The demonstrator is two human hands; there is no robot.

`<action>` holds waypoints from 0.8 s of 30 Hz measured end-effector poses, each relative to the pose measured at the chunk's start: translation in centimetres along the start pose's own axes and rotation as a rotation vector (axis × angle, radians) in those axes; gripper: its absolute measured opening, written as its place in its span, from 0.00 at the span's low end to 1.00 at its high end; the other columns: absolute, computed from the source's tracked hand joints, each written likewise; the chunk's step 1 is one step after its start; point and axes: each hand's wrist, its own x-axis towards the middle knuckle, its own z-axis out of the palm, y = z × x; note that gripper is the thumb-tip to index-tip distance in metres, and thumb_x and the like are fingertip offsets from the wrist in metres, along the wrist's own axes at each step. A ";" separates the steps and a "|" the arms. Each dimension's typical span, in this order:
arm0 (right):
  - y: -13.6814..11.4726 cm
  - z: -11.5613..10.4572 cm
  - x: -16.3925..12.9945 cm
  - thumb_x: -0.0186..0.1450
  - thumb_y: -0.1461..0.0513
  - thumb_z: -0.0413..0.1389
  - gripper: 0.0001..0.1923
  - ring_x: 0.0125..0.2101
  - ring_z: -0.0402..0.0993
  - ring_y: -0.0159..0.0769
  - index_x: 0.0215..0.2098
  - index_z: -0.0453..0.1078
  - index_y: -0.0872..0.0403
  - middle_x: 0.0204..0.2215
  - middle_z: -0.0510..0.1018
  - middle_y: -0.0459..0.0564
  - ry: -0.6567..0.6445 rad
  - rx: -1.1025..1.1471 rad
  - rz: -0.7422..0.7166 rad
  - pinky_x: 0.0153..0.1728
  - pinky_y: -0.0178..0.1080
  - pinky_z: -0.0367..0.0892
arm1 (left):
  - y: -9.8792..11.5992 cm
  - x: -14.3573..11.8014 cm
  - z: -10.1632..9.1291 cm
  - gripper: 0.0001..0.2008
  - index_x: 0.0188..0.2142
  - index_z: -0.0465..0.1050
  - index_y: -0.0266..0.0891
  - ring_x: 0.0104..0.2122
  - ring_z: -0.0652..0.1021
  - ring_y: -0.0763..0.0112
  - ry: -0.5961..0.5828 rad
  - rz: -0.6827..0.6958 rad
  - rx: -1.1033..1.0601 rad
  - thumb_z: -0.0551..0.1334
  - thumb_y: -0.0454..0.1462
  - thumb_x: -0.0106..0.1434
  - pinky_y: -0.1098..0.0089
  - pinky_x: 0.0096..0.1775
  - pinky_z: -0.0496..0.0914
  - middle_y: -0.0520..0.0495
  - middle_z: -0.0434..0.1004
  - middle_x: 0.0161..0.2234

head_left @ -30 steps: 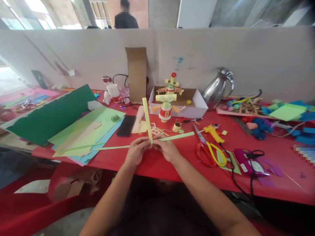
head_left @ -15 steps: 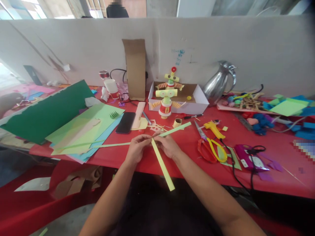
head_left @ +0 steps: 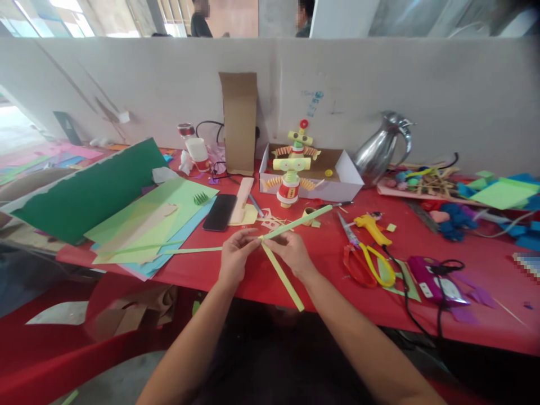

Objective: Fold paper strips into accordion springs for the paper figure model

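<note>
Item by item, left to right, I am logging what is lying on the red-covered surface (head_left: pixel 329 264).

Far left: a large dark green paper sheet (head_left: pixel 88 194) is sloping up off the surface, and a stack of light green and pale blue paper sheets (head_left: pixel 156 222) is lying beside it, with a black phone (head_left: pixel 219 212) resting at the stack's right edge.

Centre front: my left hand (head_left: pixel 234 261) is pinching, fingers drawn close, the crossing point of the light green paper strips (head_left: pixel 282 275); my right hand (head_left: pixel 293 253) is pinching the same spot from the other side, fingers equally narrow. One strip is running up and to the right above the surface, another is hanging down toward me past the surface edge, and a thin one is trailing left toward the paper stack.

Centre back: a tall brown cardboard box (head_left: pixel 239 121) is standing upright against the partition; just right of it a yellow-and-red paper robot figure (head_left: pixel 291 174) is standing in front of a shallow white box (head_left: pixel 337 177).

Right: red-and-yellow-handled scissors (head_left: pixel 365 261) are lying near a yellow glue gun (head_left: pixel 371 228); a silver metal jug (head_left: pixel 382 147) is standing behind them.
</note>
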 end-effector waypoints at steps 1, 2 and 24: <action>0.0 0.0 0.0 0.54 0.54 0.65 0.13 0.32 0.78 0.41 0.33 0.79 0.55 0.30 0.83 0.50 -0.008 -0.014 -0.010 0.36 0.41 0.71 | -0.1 0.0 0.0 0.17 0.39 0.79 0.37 0.29 0.78 0.72 -0.004 -0.003 0.004 0.73 0.37 0.49 0.70 0.37 0.73 0.48 0.81 0.29; -0.1 -0.1 0.0 0.54 0.54 0.65 0.13 0.31 0.78 0.40 0.33 0.79 0.55 0.29 0.83 0.50 -0.017 -0.032 -0.018 0.35 0.41 0.71 | -0.1 0.0 -0.1 0.17 0.39 0.80 0.37 0.29 0.78 0.72 -0.011 -0.008 0.007 0.73 0.37 0.49 0.70 0.37 0.73 0.47 0.81 0.29; -1.9 -4.0 -0.1 0.55 0.59 0.67 0.19 0.40 0.75 0.33 0.45 0.74 0.47 0.38 0.78 0.46 -0.238 0.103 0.058 0.44 0.38 0.69 | 1.1 -0.6 2.4 0.13 0.27 0.76 0.37 0.26 0.74 0.80 0.255 -0.266 -0.370 0.76 0.33 0.41 0.78 0.32 0.69 0.54 0.75 0.25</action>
